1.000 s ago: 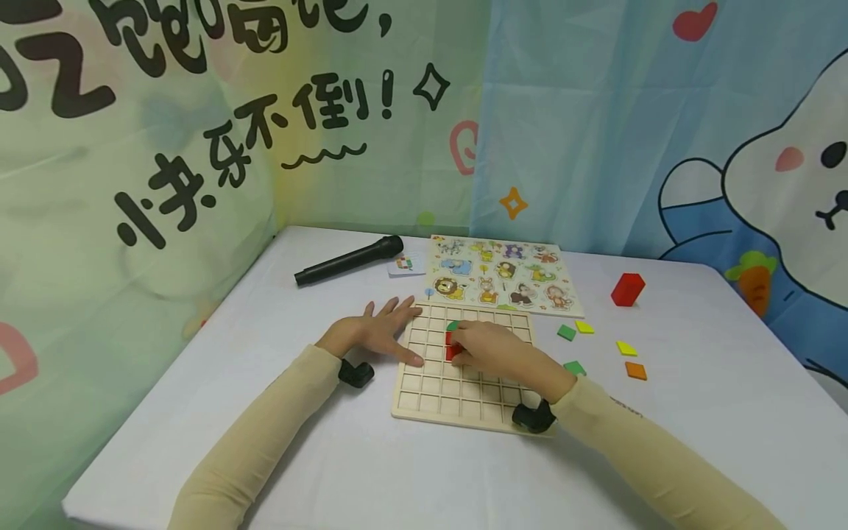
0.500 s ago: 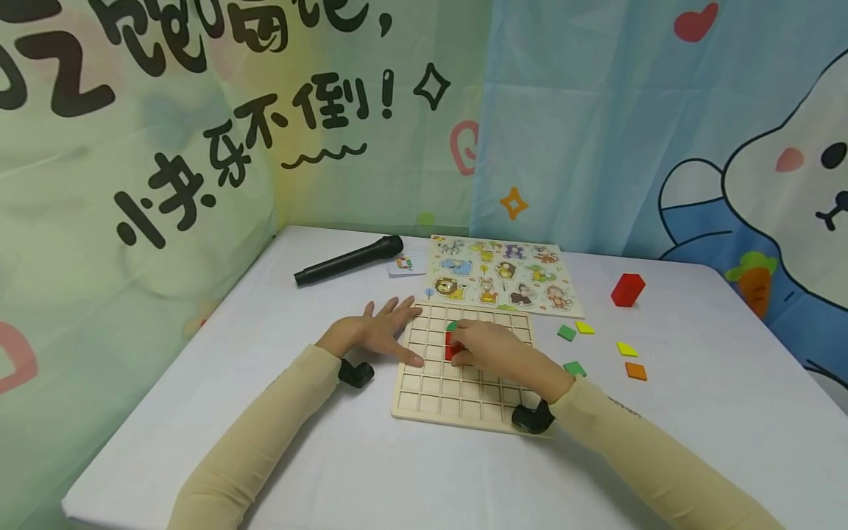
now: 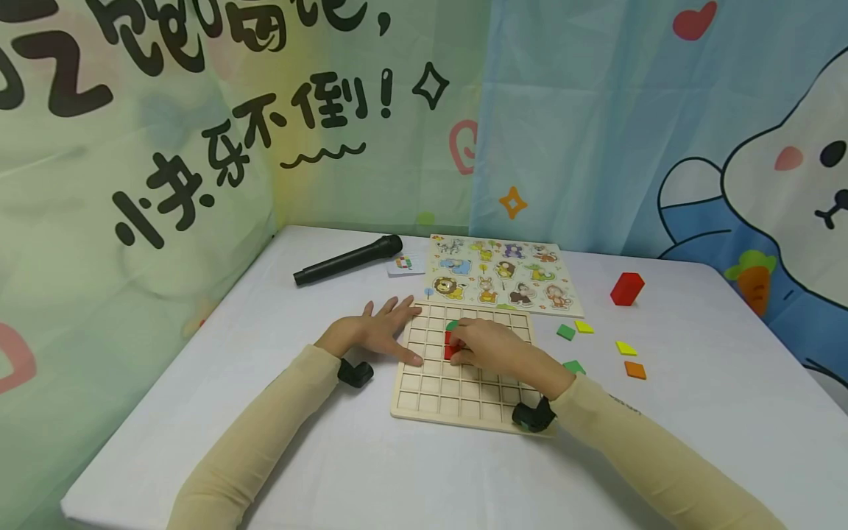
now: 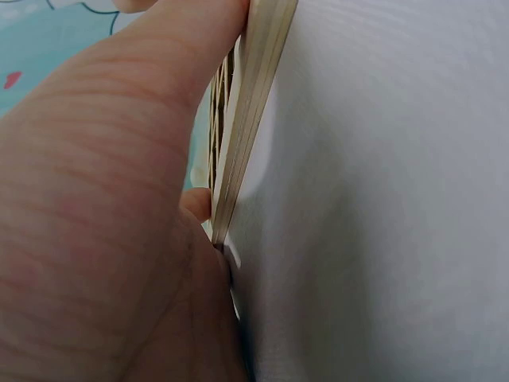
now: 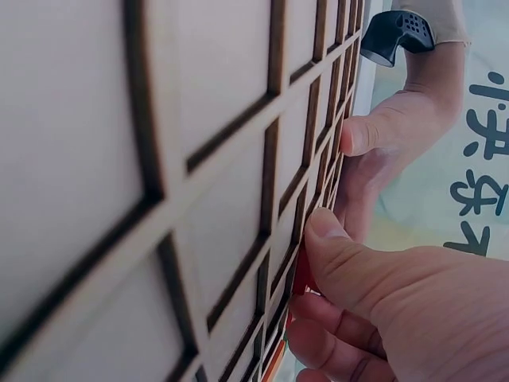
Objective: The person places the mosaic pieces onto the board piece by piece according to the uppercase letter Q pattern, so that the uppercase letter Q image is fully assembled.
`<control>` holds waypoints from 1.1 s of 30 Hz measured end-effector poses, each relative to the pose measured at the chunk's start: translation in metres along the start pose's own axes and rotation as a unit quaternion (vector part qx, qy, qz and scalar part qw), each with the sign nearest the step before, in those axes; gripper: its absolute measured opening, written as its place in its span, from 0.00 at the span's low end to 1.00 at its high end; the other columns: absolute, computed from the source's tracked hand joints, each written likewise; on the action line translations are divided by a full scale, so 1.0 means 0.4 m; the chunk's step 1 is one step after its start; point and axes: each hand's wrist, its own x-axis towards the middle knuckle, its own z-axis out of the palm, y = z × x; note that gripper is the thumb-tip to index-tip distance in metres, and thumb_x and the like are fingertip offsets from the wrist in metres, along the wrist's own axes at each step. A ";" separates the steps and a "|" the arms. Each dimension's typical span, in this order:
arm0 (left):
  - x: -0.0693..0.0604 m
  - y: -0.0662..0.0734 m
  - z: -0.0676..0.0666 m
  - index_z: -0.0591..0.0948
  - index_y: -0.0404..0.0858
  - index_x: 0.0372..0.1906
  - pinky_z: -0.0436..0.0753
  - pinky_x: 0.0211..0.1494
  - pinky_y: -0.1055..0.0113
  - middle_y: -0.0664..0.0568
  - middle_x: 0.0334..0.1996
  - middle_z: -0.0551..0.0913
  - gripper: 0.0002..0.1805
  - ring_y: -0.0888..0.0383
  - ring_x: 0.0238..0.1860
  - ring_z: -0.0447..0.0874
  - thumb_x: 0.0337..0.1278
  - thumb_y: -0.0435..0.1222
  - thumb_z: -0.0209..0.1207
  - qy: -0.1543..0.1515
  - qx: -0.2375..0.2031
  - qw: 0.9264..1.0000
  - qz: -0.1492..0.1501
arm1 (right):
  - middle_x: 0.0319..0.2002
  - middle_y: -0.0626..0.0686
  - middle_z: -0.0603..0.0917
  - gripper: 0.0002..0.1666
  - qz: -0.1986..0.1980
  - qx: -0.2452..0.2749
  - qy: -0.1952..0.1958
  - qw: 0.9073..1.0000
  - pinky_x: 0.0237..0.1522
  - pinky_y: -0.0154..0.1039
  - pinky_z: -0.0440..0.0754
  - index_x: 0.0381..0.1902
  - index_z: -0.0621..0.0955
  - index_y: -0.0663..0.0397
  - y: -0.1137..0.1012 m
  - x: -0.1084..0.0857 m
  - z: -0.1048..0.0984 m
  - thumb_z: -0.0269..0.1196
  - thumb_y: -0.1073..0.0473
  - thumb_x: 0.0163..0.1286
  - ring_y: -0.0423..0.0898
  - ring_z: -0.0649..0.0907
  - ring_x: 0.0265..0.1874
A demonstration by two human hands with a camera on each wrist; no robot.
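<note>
A pale wooden grid board (image 3: 427,405) lies on the white table. My left hand (image 3: 377,333) is spread over the board's left edge, its thumb and fingertips resting on it. In the left wrist view the board's side edge (image 4: 254,103) runs past the thumb. Over the upper middle cells, my right hand (image 3: 497,347) pinches a small red tile (image 5: 301,274) between thumb and fingers. Red also shows in the cells (image 3: 448,344) left of those fingertips, just below a green piece (image 3: 452,324). The fingers hide part of the red, so whether it is one tile or more I cannot tell.
Behind the board lie an animal picture puzzle (image 3: 503,272), a black microphone (image 3: 347,261) and a small card (image 3: 405,264). To the right are a red block (image 3: 627,288), green tiles (image 3: 566,332), yellow tiles (image 3: 626,348) and an orange tile (image 3: 635,369). Printed curtains hang behind the table.
</note>
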 end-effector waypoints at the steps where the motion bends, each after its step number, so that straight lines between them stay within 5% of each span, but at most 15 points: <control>1: 0.000 0.000 0.000 0.44 0.49 0.79 0.28 0.73 0.37 0.53 0.79 0.29 0.61 0.48 0.78 0.23 0.46 0.69 0.61 0.000 0.000 1.000 0.000 | 0.34 0.47 0.79 0.14 0.001 0.000 -0.001 1.000 0.31 0.34 0.77 0.38 0.84 0.53 -0.001 0.001 0.000 0.68 0.49 0.64 0.39 0.78 0.29; 33: 0.000 -0.002 0.000 0.43 0.49 0.79 0.28 0.74 0.37 0.52 0.79 0.29 0.62 0.49 0.78 0.23 0.46 0.69 0.61 -0.003 0.002 1.000 -0.003 | 0.35 0.46 0.81 0.08 0.046 0.031 -0.022 0.998 0.33 0.37 0.80 0.36 0.85 0.51 -0.007 -0.006 -0.018 0.68 0.53 0.65 0.41 0.80 0.32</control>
